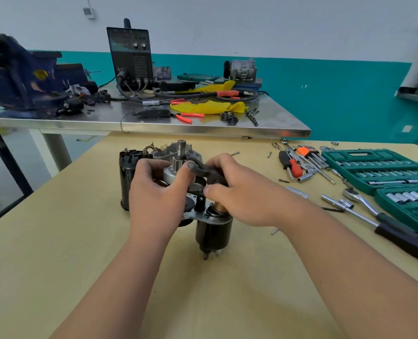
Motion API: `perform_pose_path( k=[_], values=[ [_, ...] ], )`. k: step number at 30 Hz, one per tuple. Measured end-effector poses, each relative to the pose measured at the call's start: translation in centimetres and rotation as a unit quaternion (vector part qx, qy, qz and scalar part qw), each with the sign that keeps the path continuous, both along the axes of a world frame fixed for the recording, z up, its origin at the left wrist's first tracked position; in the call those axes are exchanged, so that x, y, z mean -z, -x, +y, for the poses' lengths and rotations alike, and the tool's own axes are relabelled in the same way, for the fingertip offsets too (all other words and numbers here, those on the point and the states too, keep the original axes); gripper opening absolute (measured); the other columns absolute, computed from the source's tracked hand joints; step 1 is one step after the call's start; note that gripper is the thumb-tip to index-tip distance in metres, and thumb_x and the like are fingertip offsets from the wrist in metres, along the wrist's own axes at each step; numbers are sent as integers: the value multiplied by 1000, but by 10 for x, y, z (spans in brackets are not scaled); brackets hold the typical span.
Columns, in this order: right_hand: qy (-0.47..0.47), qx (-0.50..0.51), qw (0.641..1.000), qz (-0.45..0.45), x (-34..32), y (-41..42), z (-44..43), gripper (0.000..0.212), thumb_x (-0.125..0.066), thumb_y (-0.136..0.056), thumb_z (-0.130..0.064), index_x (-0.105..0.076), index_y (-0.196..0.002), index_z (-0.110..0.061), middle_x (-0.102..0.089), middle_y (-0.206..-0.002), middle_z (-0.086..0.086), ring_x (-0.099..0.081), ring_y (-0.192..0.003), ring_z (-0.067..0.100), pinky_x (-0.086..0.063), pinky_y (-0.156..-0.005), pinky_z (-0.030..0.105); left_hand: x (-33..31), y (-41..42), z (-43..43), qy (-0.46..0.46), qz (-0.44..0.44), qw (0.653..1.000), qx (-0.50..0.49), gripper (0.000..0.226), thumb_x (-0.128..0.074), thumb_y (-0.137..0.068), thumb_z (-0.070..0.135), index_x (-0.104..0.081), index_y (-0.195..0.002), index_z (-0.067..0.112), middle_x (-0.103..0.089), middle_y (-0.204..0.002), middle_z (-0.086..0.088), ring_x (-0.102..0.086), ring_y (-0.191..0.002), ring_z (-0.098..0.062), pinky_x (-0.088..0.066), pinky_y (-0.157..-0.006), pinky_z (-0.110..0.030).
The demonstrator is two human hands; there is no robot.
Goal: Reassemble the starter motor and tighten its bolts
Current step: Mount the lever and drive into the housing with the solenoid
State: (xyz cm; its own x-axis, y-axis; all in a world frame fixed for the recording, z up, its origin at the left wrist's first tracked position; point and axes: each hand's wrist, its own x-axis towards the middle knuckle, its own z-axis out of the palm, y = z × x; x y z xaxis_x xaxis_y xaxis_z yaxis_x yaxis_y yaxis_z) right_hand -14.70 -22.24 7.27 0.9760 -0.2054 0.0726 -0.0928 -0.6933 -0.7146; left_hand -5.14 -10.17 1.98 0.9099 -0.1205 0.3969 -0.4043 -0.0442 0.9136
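Note:
The partly assembled starter motor stands upright in the middle of the wooden table (56, 253). My left hand (158, 199) grips its silver drive gear (170, 174) below the pinion shaft (181, 148). My right hand (239, 194) pinches the black shift fork (203, 171) against that gear. Under the fork, a metal plate (208, 216) carries the black solenoid (213, 234). The black motor housing (127, 177) stands just left of my left hand. The grey nose housing (169, 150) sits behind.
A ratchet (364, 204), loose sockets, a red screwdriver (294, 167), hex keys (310, 152) and small bolts lie to the right, beside an open green socket case (379, 167). Behind stands a steel bench (154, 123) with a welder (131, 57), a blue vise (17, 74), pliers and yellow cloth.

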Motion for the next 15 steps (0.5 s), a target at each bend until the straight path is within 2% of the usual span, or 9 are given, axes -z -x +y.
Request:
perform_pose_path(
  k=[2, 4, 7, 10, 13, 15],
  values=[
    [-32, -15, 999, 13, -1, 1, -5, 20, -48, -98, -26, -39, -113, -36, -58, -81, -7, -53, -56, -7, -43, -50, 14, 0, -1, 0, -2, 31, 1000, 0, 43, -56, -65, 70, -56, -89, 35, -64, -85, 10, -59, -69, 4, -43, -57, -20],
    [1, -23, 1000, -2, 4, 2, -9, 19, -48, -99, -28, -42, -110, -43, -59, -77, -15, -54, -62, -11, -40, -51, 15, 1, -1, 0, 5, 56, 998, 3, 49, -51, -64, 75, -59, -87, 33, -67, -82, 9, -62, -70, -1, -48, -60, -29],
    [2, -11, 997, -76, 17, 4, -12, 25, -53, -97, -28, -50, -99, -53, -61, -86, -28, -56, -79, -8, -39, -62, 16, 2, -1, -3, 10, 92, 996, 13, 52, -49, -64, 75, -62, -81, 28, -69, -73, 12, -63, -64, -2, -51, -60, -34],
    [-31, 21, 991, -126, 25, 9, -20, 33, -53, -96, -24, -54, -97, -57, -61, -87, -30, -57, -81, -5, -42, -64, 8, 5, 1, -6, 9, 112, 993, 19, 41, -54, -77, 64, -64, -78, 25, -67, -67, 17, -61, -59, 0, -48, -60, -32],
    [-37, 12, 996, -80, 25, 15, -29, 26, -49, -99, -27, -59, -112, -47, -59, -70, -30, -56, -66, -8, -41, -56, 5, 6, 5, -10, 16, 128, 991, 25, 33, -55, -87, 55, -66, -78, 25, -68, -69, 15, -61, -60, 1, -49, -63, -32],
    [11, 3, 999, -53, 25, 17, -28, 22, -46, -101, -31, -59, -117, -37, -54, -67, -40, -52, -65, -17, -38, -57, 1, 6, 8, -12, 23, 145, 989, 32, 37, -52, -91, 52, -65, -77, 20, -62, -60, 8, -54, -53, -2, -45, -60, -31]
  ],
)
